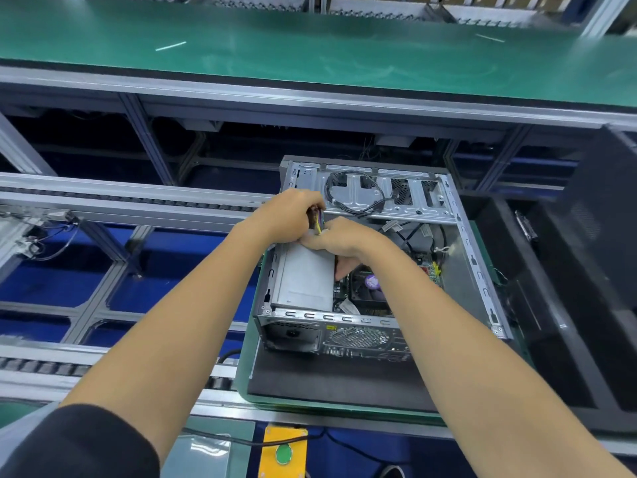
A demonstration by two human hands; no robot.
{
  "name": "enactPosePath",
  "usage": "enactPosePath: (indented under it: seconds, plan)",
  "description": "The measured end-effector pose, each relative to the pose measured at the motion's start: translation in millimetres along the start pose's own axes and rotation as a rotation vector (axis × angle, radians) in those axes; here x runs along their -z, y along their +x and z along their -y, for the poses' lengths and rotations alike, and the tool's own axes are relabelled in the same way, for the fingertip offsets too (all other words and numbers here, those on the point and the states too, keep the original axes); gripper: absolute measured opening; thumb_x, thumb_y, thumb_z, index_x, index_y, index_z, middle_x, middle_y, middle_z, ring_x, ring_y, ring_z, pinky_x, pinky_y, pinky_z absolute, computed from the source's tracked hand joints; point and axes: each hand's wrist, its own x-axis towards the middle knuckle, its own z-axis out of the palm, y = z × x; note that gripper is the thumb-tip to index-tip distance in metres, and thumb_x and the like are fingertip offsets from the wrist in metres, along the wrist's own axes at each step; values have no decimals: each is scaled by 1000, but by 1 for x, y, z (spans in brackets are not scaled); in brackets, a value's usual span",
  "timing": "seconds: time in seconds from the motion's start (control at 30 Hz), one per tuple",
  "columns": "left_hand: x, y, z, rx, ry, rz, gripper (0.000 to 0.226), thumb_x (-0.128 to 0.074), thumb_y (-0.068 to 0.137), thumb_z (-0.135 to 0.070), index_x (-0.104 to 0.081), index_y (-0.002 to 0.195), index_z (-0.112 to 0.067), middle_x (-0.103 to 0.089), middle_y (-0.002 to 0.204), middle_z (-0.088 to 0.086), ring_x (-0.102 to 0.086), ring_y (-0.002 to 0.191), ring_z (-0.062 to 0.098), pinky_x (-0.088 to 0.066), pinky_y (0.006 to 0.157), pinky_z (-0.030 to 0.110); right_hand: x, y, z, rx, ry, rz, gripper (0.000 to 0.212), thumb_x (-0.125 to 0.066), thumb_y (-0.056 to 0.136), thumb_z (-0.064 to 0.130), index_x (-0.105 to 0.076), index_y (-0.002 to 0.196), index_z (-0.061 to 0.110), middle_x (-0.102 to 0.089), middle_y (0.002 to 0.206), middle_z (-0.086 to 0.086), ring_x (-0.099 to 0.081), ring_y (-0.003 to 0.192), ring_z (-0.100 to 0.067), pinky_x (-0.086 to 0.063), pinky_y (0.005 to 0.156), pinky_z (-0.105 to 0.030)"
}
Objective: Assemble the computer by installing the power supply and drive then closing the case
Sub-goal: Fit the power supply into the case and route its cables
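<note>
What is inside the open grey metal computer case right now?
Inside the open grey metal computer case: a silver power supply box, a black cooler fan and green motherboard. Both hands gripping coloured wires cover the middle.

Factory assembly line w/ aluminium-frame conveyor rails [131,201] over blue floor [165,267]. Green-matted workbench [310,50] spans the far side. Yellow box w/ green pushbutton [283,451] at near edge.

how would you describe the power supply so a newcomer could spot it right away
Find the open computer case on the dark mat. Inside, at its left near corner, sits the power supply: a plain, unmarked grey metal box beside the black CPU cooler.
</note>
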Motion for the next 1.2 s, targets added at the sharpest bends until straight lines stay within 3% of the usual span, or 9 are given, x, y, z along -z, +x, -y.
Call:
enactPosePath:
  seconds: [0.13, 0.23, 0.3, 0.43, 0.53, 0.67, 0.87, 1.0, 1.2]
  plan:
    - [0, -6, -10, -83, 16, -129, 28, -48, 74, 3, -49, 98, -12, -46, 101, 4, -43, 87, 24, -35, 70, 34, 11, 4, -20, 57, 222, 133, 45, -66, 90, 43, -52, 114, 8, -63, 103, -11, -68, 61, -20, -61, 69, -35]
    - [2, -10, -26, -36, 117, -38, 9, -53, 78, -18, -47, 83, -14, -51, 84, 1, -48, 79, 26, -32, 60, 34, 19, 6, -29, 80, 343, 256, 19, -64, 94, 25, -57, 103, 9, -63, 86, -5, -66, 59, -16, -58, 65, -28]
    - [-4, -11, -35, 28, 223, 43, 21, -50, 85, -36, -47, 83, -15, -55, 87, 3, -49, 79, 25, -33, 62, 34, 24, 6, -35, 89, 432, 326, 4, -56, 96, 5, -56, 95, 8, -63, 84, -4, -66, 65, -16, -58, 67, -27]
    - [-27, -12, -43, 117, 339, 131, 43, -37, 91, -51, -55, 100, -13, -61, 112, 13, -53, 97, 29, -36, 82, 39, 31, 7, -46, 81, 536, 381, 24, -44, 88, -15, -51, 89, 8, -60, 94, -11, -65, 79, -23, -59, 80, -33]
    - [-44, -13, -48, 144, 464, 61, 56, -45, 86, -59, -55, 109, -9, -61, 113, 12, -53, 106, 31, -35, 83, 40, 26, 9, -51, 33, 514, 291, 25, -38, 89, -15, -48, 103, 3, -54, 100, -16, -63, 78, -27, -59, 77, -35]
    - [-53, -13, -49, 167, 402, -71, 35, -52, 84, -45, -53, 93, -12, -63, 106, 12, -53, 99, 31, -34, 82, 38, 11, 15, -51, 27, 459, 211, 17, -40, 98, -2, -53, 107, 4, -59, 91, -12, -62, 75, -21, -59, 78, -37]
    - [-51, -12, -49, 123, 322, -114, 28, -51, 87, -40, -47, 80, -13, -64, 99, 15, -52, 94, 32, -32, 79, 39, 7, 26, -58, 119, 536, 184, 25, -43, 103, 14, -59, 118, 1, -62, 107, -13, -61, 92, -19, -59, 71, -31]
    - [-51, -5, -51, 128, 236, -145, 29, -54, 86, -35, -46, 71, -12, -62, 90, 14, -48, 82, 32, -28, 70, 35, 8, 24, -59, 145, 619, 192, 19, -44, 99, 2, -63, 104, 4, -66, 105, -15, -66, 91, -22, -58, 66, -27]
    - [-43, 3, -49, 160, 80, -95, 39, -59, 86, -36, -37, 59, -17, -46, 63, 0, -47, 69, 27, -31, 60, 32, 11, 22, -63, 208, 679, 205, 30, -37, 94, -14, -60, 99, 4, -63, 108, -16, -63, 104, -25, -57, 79, -27]
